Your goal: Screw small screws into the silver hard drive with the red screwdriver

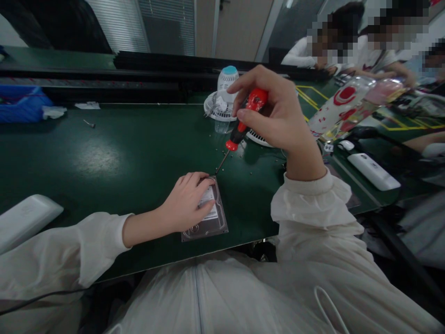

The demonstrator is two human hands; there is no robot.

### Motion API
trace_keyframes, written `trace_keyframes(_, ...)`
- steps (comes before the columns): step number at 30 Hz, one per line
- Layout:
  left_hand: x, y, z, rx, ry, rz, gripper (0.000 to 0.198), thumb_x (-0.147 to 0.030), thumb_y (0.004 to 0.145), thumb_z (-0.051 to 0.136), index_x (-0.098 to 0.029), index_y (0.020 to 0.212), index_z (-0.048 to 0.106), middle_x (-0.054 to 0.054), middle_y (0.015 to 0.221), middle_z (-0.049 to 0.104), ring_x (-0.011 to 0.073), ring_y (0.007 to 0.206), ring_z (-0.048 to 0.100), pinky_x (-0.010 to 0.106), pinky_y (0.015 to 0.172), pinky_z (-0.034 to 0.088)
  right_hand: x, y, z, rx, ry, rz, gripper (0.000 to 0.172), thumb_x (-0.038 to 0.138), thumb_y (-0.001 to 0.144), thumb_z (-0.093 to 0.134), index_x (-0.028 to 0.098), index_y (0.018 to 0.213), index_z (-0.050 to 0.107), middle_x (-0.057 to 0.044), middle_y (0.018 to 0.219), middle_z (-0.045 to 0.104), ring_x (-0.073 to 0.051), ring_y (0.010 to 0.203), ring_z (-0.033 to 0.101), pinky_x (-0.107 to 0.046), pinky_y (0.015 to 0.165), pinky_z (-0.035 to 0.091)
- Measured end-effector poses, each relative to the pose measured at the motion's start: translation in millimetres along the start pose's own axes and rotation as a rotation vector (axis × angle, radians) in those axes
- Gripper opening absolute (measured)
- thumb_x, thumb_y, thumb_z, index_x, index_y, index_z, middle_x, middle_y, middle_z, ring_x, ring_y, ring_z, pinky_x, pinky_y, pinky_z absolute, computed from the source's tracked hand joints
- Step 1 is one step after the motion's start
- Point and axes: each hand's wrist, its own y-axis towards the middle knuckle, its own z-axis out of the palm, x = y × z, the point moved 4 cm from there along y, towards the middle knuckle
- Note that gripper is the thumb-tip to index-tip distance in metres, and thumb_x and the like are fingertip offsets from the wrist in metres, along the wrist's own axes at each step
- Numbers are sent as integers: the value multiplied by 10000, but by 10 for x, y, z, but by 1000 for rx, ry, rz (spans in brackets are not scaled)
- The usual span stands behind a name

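Note:
A hard drive (219, 218) with a white label lies on the green table near its front edge. Across its left side rests my left hand (186, 202), fingers curled toward the far edge and thumb over the label, gripping it against the tabletop. My right hand (278, 111) is closed around the red and black handle of a screwdriver (239, 132). The screwdriver leans, and its thin shaft reaches down to the drive's far right corner. Whether the tip sits in a screw there is too small to tell. Several tiny screws (251, 173) are scattered beyond the drive.
Behind my right hand stands a white device with a blue top (229, 76). A blue bin (22, 104) is at the far left, a white object (29, 218) at the near left. Bottles (342, 104) and a white box (373, 171) lie right; people sit beyond.

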Motion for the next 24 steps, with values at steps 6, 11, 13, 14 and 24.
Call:
trace_keyframes(6,2,0,-3,6,4,-12,442,-392,1011,493,-145,1371,558,186,1399,560,363,1296,534,569,1077,463,17,-30,-137,-80,-122,15,207,332,907,638,226,1084,654,-38,1063,709,-153,905,676,-329,857,580)
trace_keyframes(11,8,10,4,12,-21,-34,482,-392,1005,494,-96,1384,525,210,1419,560,369,1325,522,576,1101,453,85,-264,-135,-88,-362,17,139,297,895,677,216,1008,672,-69,1019,719,-199,913,676,-386,873,570)
trace_keyframes(13,15,12,6,3,-23,-45,485,-386,989,509,-93,1376,518,212,1414,568,367,1322,528,575,1105,453,107,-464,-90,-94,-473,7,132,281,886,677,218,1001,658,-83,1015,720,-232,967,689,-417,877,570)
trace_keyframes(14,16,13,5,0,-23,-45,488,-385,982,515,-94,1374,517,211,1409,573,366,1316,533,573,1103,454,107,-585,-65,-97,-506,29,138,271,895,659,221,1024,647,-87,1040,723,-237,1001,696,-423,885,578)
trace_keyframes(24,81,255,-53,57,11,-63,494,-450,1052,446,-93,1368,578,169,1296,662,327,1186,620,502,998,527,165,-1717,163,-283,-754,263,137,229,930,636,216,1062,604,-113,1107,713,-227,966,721,-361,752,590)
